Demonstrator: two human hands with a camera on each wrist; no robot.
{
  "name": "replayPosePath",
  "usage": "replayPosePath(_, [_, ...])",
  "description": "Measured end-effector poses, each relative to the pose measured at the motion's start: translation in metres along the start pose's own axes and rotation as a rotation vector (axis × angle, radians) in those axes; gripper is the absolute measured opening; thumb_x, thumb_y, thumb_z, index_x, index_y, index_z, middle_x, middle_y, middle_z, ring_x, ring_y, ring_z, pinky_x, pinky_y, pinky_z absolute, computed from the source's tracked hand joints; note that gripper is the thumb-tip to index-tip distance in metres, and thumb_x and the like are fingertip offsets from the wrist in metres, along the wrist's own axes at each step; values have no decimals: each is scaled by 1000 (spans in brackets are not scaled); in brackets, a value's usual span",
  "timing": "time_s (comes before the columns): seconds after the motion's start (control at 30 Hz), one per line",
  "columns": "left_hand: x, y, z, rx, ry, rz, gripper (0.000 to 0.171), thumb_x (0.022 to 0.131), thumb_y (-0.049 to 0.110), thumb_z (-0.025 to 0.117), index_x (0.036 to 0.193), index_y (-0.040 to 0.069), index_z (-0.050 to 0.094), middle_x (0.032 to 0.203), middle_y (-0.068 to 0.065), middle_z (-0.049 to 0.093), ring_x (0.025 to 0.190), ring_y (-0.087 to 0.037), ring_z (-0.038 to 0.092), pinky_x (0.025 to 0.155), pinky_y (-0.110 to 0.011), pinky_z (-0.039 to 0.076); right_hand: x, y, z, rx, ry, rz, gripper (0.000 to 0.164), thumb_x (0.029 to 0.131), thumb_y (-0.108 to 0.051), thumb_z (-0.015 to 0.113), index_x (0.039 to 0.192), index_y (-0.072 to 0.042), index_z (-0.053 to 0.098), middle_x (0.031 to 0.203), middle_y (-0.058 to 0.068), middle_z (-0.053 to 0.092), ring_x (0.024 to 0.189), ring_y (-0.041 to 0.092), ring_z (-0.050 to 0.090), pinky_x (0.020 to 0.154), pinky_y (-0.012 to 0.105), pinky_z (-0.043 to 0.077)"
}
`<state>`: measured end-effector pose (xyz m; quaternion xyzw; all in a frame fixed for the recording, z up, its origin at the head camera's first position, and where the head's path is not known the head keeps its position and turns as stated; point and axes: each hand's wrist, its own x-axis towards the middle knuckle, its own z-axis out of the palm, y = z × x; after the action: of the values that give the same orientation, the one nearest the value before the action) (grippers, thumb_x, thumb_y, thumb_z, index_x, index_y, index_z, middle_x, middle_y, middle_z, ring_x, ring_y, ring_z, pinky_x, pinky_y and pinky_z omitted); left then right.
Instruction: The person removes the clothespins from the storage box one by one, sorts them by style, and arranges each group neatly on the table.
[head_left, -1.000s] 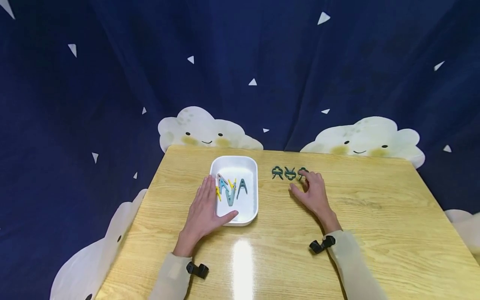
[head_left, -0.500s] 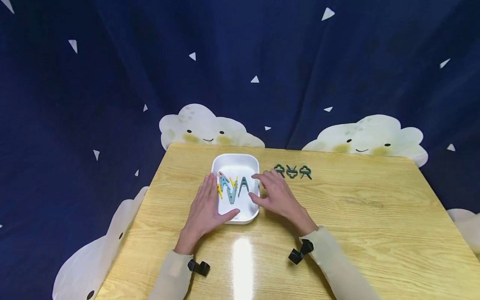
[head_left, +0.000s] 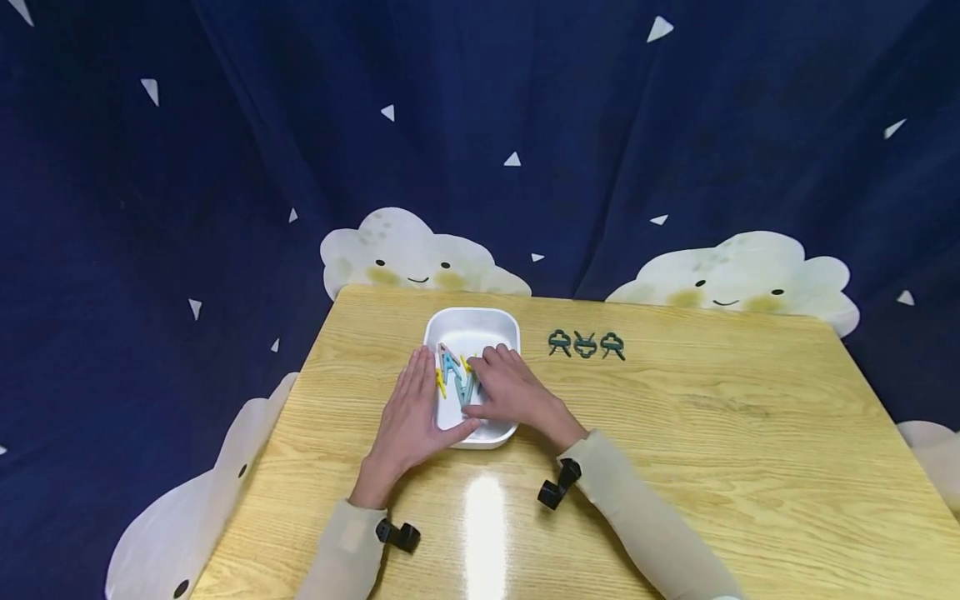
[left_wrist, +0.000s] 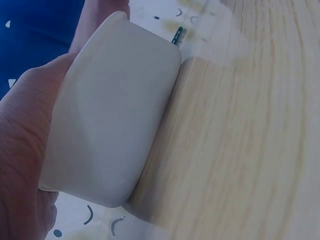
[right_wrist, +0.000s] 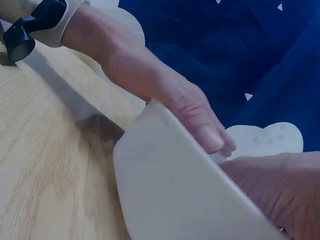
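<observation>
A white plastic tray (head_left: 471, 318) holds several small clothespins. Among them are a pink one (head_left: 442, 350), a light-blue one (head_left: 450, 364), a teal one (head_left: 463, 392) and a yellow one (head_left: 440, 382). My left hand (head_left: 411, 412) rests along the tray's left rim, its fingers straight and its thumb across the near corner. Over the tray's right side, my right hand (head_left: 512, 388) reaches in, thumb and fingers spread on either side of the teal clothespin. It mostly covers the dark grey-green clothespin. In the right wrist view, the tray's wall (right_wrist: 170, 185) hides the clothespins.
Right of the tray, three dark green clips (head_left: 585, 344) lie in a row on the wooden table (head_left: 712, 433). A dark blue curtain (head_left: 450, 100) with clouds hangs behind the table's far edge.
My right hand has moved left from the dark green clips, over the tray's right rim and in among the clothespins. The left hand has stayed on the tray. Three green clips still lie in their row.
</observation>
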<state>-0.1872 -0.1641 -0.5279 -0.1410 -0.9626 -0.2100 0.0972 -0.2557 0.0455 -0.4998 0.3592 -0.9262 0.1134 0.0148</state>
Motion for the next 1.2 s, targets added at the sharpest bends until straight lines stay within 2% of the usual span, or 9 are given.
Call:
replayPosePath(0.13, [0, 1, 0, -8, 1, 4, 130, 83, 85, 57, 165, -4, 8, 174, -21, 8, 162, -33, 8, 131, -47, 15, 4, -1, 5, -66, -5, 26, 80, 82, -59, 82, 136, -4, 63, 110, 7, 54, 100, 25, 44, 90, 39, 43])
replayPosePath(0.23, [0, 2, -1, -14, -2, -1, 131, 83, 85, 58, 165, -4, 7, 174, -19, 5, 162, -32, 7, 131, -45, 14, 6, 0, 9, -113, -9, 31, 73, 82, -58, 79, 131, -6, 65, 105, 5, 52, 98, 24, 42, 88, 37, 42])
replayPosePath(0.33, [-2, 2, -1, -15, 0, -1, 131, 83, 85, 58, 165, -4, 8, 174, -20, 6, 162, -31, 7, 131, -46, 15, 6, 1, 11, -125, -11, 24, 57, 81, -53, 78, 117, -9, 69, 99, 3, 49, 95, 23, 40, 84, 35, 39])
replayPosePath(0.47, [-2, 1, -1, -15, 9, 1, 131, 82, 84, 60, 165, -5, 10, 174, -21, 9, 162, -31, 8, 130, -48, 17, 5, 2, 12, -95, 26, -11, 29, 79, -37, 78, 95, -15, 70, 92, 0, 48, 89, 21, 40, 79, 33, 38])
replayPosePath(0.57, [-2, 1, -1, -20, 11, 1, 131, 82, 83, 61, 164, -5, 11, 174, -21, 10, 162, -31, 8, 130, -47, 17, 5, 2, 13, -85, 52, -49, 17, 79, -28, 78, 89, -16, 71, 90, -1, 50, 87, 21, 41, 77, 33, 38])
replayPosePath(0.77, [-2, 1, 0, -13, -2, -13, 131, 82, 84, 60, 165, -4, 9, 174, -21, 9, 162, -28, 4, 131, -45, 15, 4, 1, 13, -100, 44, -73, 23, 84, -24, 78, 105, -15, 76, 94, 0, 53, 89, 21, 42, 78, 33, 39])
replayPosePath(0.93, [-1, 1, 1, -13, 13, -2, 130, 83, 85, 59, 165, -4, 11, 174, -21, 11, 162, -31, 7, 130, -48, 18, 5, 1, 12, -75, 10, -103, 6, 87, -25, 79, 89, -19, 79, 90, -4, 55, 89, 19, 44, 79, 32, 40])
replayPosePath(1.07, [-1, 0, 1, -19, 22, 6, 130, 83, 85, 59, 165, -5, 11, 174, -21, 10, 162, -33, 10, 130, -48, 19, 5, 2, 12, -19, -17, -150, 7, 87, -29, 83, 86, -22, 82, 86, -8, 55, 88, 16, 44, 79, 32, 41])
replayPosePath(1.2, [-1, 1, 0, -22, 4, -2, 131, 83, 86, 57, 165, -4, 8, 174, -17, 3, 162, -29, 4, 131, -45, 14, 4, 3, 11, 6, -24, -156, 13, 87, -34, 84, 85, -22, 82, 85, -9, 57, 87, 15, 45, 78, 32, 42])
